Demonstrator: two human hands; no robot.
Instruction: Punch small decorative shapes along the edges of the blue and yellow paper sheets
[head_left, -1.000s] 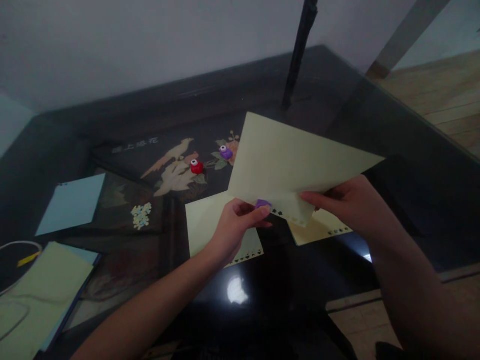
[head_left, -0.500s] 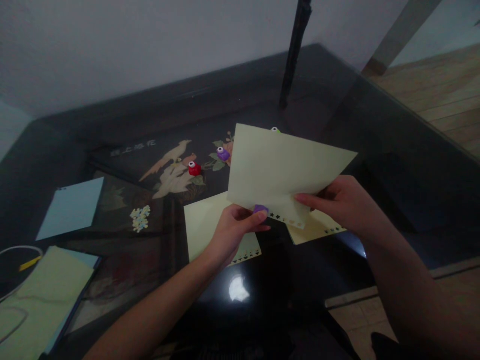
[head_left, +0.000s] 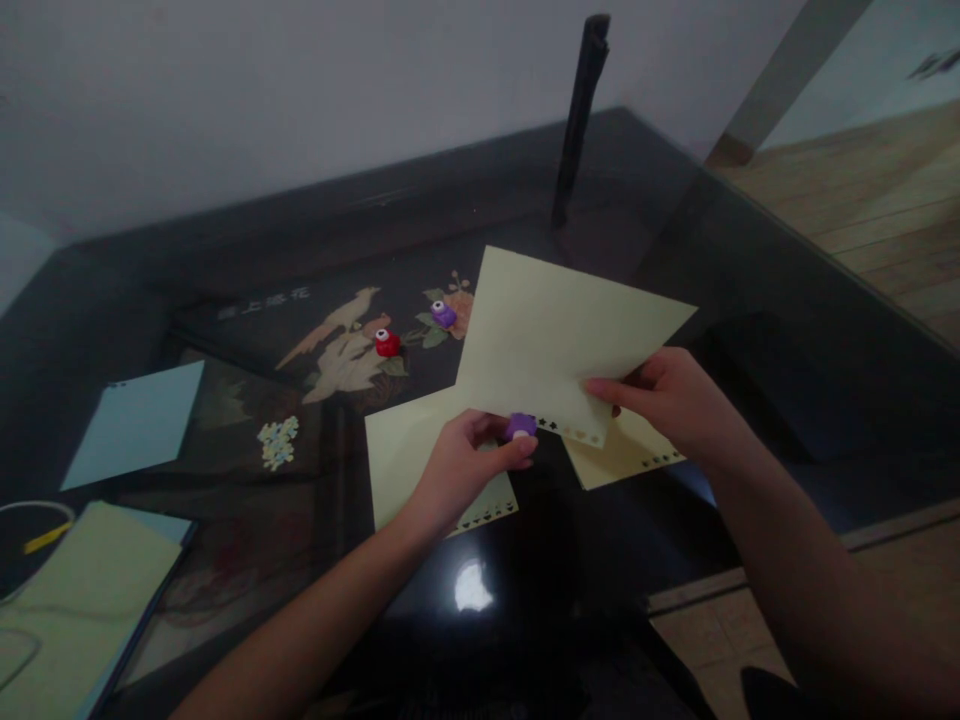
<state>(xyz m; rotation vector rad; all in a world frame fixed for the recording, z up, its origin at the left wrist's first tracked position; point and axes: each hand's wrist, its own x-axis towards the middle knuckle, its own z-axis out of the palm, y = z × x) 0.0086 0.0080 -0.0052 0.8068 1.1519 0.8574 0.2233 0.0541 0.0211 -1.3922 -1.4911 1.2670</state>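
Note:
Between the thumb and fingers of my left hand (head_left: 469, 462) is a small purple craft punch (head_left: 521, 427), set at the lower edge of a pale yellow sheet of paper (head_left: 566, 335). Several punched shapes, some star-like, run along that edge to the right of the punch. My right hand (head_left: 664, 400) pinches the same sheet near its lower right side and holds it up, tilted. Under it on the table lie a second pale yellow sheet (head_left: 401, 450) and a deeper yellow sheet (head_left: 604, 460), each with a row of punched shapes along its near edge.
A red punch (head_left: 387, 343) and another purple punch (head_left: 443, 314) stand behind the papers. To the left are a pile of paper cut-outs (head_left: 278, 443), a light blue sheet (head_left: 139, 415) and a paper stack (head_left: 82, 600) beside a cable. A dark post (head_left: 577, 125) rises at the back.
My left thumb has shifted lower on the purple punch, so more of it shows. The held sheet has tilted slightly, and the green punch behind it is now hidden.

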